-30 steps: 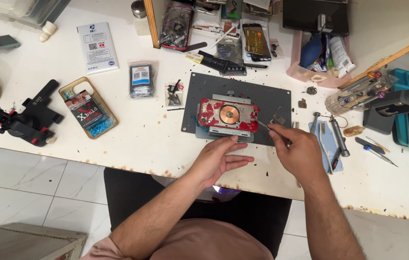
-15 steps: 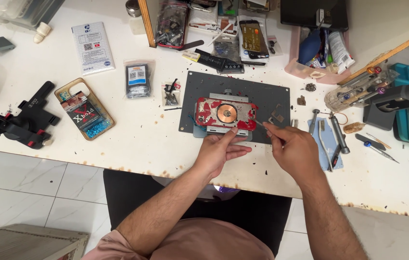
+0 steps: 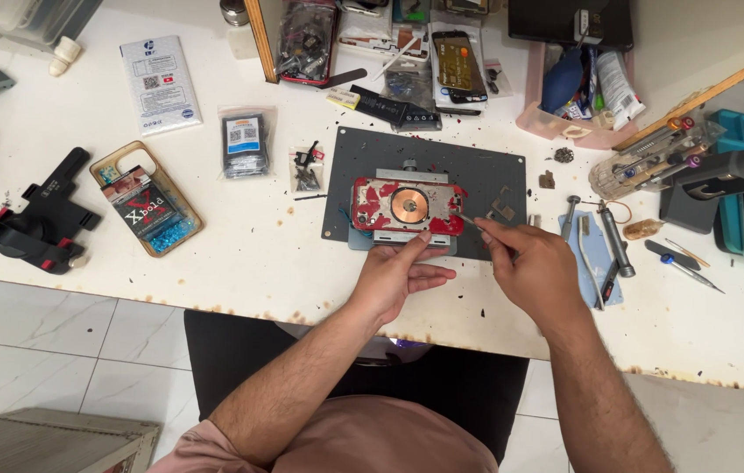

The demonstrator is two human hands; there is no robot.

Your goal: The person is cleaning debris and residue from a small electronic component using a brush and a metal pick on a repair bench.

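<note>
A phone with a stripped red back and a copper coil (image 3: pixel 407 207) lies clamped in a metal holder on a dark grey mat (image 3: pixel 363 166) on the white bench. My left hand (image 3: pixel 398 276) rests flat at the near edge of the holder, fingertips touching the phone's lower rim. My right hand (image 3: pixel 531 270) pinches a thin metal tool (image 3: pixel 470 223) whose tip reaches the phone's right end.
A pink tray of supplies (image 3: pixel 564 123) and phone parts sit at the back. Screwdrivers lie on a blue pad (image 3: pixel 595 250) to the right. A phone case with a card (image 3: pixel 146 208), small bags (image 3: pixel 245 142) and a black clamp stand (image 3: pixel 26 223) lie to the left.
My left hand has shifted up to the phone's lower edge. My right hand moved left, bringing the tool tip to the phone's right end.
</note>
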